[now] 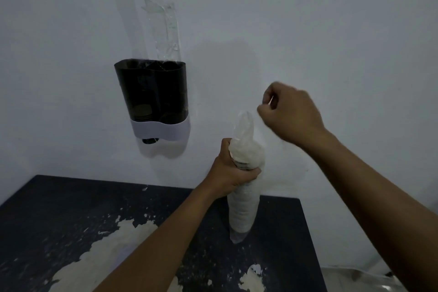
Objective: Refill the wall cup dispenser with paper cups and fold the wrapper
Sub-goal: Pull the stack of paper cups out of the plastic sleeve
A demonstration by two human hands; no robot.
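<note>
The sleeve of paper cups (243,206) stands upright on the dark chipped table (71,199), right of and below the wall dispenser (151,95). It looks light, crushable, its wrapper (244,125) slick. The left hand (231,175) grips its upper part; the right hand (289,114), fingers curled, seems to pinch something small beside the wrapper's twisted top

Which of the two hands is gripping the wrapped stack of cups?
The left hand grips the wrapped cup stack near its top. The right hand is raised above it, apart from the stack, pinching something small.
</note>
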